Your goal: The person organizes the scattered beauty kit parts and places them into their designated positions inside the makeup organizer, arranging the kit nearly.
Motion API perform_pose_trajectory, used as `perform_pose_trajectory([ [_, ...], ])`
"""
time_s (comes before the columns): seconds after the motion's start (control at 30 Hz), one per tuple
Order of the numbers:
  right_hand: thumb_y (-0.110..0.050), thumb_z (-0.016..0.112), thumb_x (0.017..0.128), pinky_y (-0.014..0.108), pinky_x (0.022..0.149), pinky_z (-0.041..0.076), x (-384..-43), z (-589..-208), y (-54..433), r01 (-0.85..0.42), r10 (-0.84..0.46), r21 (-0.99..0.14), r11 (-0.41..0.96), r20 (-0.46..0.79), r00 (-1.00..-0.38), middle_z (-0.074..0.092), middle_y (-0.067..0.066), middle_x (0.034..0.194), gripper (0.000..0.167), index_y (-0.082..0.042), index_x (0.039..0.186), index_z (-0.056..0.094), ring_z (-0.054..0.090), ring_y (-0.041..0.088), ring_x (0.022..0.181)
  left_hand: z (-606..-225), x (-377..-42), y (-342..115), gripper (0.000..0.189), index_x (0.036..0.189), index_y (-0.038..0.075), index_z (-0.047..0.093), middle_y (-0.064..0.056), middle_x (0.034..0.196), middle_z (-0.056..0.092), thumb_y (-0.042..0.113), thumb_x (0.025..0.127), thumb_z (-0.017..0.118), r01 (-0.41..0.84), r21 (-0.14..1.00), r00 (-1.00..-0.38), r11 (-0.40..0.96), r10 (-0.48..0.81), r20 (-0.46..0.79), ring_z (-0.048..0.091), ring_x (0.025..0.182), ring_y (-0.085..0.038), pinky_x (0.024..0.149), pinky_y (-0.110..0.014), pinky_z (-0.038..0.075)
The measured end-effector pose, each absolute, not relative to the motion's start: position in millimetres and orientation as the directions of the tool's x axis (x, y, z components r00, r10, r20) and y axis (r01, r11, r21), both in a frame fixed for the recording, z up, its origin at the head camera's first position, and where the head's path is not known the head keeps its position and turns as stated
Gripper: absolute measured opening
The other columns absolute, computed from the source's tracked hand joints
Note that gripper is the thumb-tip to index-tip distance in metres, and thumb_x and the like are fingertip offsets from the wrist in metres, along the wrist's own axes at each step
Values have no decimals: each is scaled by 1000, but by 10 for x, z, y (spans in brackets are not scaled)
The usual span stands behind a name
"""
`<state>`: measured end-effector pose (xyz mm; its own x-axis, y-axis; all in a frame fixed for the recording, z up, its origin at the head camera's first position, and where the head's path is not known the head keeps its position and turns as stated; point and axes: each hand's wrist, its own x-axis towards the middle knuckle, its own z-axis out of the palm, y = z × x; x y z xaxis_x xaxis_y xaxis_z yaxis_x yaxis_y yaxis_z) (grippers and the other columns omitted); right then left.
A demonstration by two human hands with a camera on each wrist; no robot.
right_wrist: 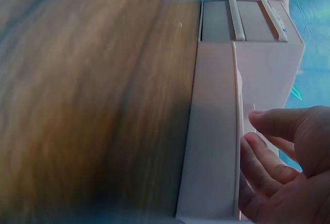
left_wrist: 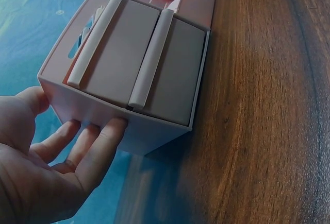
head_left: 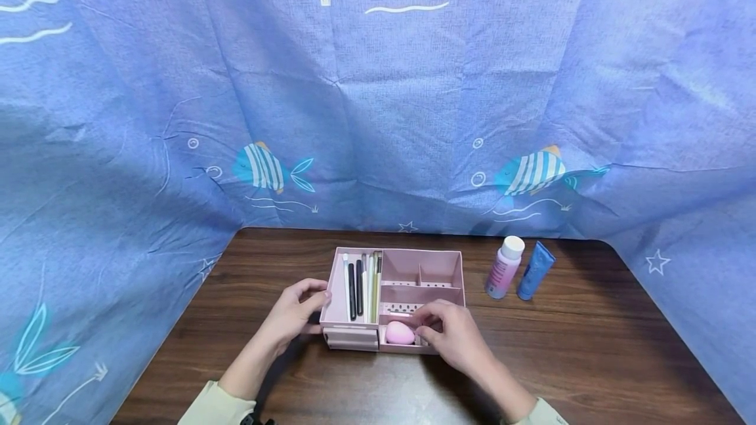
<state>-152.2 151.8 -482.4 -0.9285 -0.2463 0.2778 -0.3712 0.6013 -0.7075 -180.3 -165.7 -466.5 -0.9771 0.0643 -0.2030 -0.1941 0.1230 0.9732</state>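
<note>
A pink desktop organizer (head_left: 420, 256) stands on the table, its left bay holding several slim pens and brushes (head_left: 360, 287). Two drawers (left_wrist: 121, 54) with bar handles face front below that bay. My left hand (head_left: 295, 310) rests its fingertips on the organizer's left side, thumb near the upper edge. At the low front compartments, my right hand (head_left: 451, 330) reaches in with bent fingers, thumb and fingertips apart in the right wrist view. A pale piece shows behind those fingertips; I cannot tell whether they hold it. Left of them sits a pink egg-shaped makeup sponge (head_left: 399, 332).
Right of the organizer stand a pink bottle with a white cap (head_left: 502, 274) and a blue squeeze tube (head_left: 535, 272). Blue fish-print cloth (head_left: 401, 117) hangs behind and beside the dark wooden table (head_left: 567, 346).
</note>
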Motion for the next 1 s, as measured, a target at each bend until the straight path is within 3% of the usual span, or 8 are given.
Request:
perform_pose_trajectory([
  [0.2, -1, 84, 78, 23, 68, 59, -1552, -4786, 1631, -373, -228, -697, 613, 297, -927, 72, -4, 90, 21, -13, 93, 77, 64, 2, 75, -4681, -1807, -1654, 38, 133, 0, 60, -14, 114, 61, 18, 100, 65, -186, 975, -979, 121, 63, -195, 67, 93, -19, 71, -46, 66],
  [0.33, -1, 83, 79, 25, 67, 60, -1567, -4757, 1696, -372, -224, -705, 603, 299, -928, 75, 2, 91, 19, -11, 95, 77, 66, 3, 74, -4685, -1803, -1655, 38, 133, 0, 60, -15, 113, 61, 17, 100, 65, -184, 976, -979, 120, 61, -192, 67, 93, -19, 70, -46, 66],
  [0.53, -2, 81, 81, 23, 66, 58, -1567, -4683, 1804, -300, -182, -726, 619, 239, -954, 76, 6, 93, 19, -12, 97, 76, 66, 3, 72, -4680, -1795, -1658, 39, 133, 0, 60, -15, 114, 61, 18, 100, 65, -186, 976, -979, 116, 65, -194, 67, 92, -20, 71, -46, 66],
  [1.0, -2, 81, 83, 22, 68, 59, -1553, -4636, 2133, -260, -82, -721, 642, 272, -959, 73, -4, 86, 20, -13, 100, 76, 66, 6, 78, -4696, -1796, -1670, 39, 134, 0, 59, -15, 114, 61, 19, 100, 65, -183, 976, -979, 119, 70, -192, 67, 93, -20, 71, -47, 66],
])
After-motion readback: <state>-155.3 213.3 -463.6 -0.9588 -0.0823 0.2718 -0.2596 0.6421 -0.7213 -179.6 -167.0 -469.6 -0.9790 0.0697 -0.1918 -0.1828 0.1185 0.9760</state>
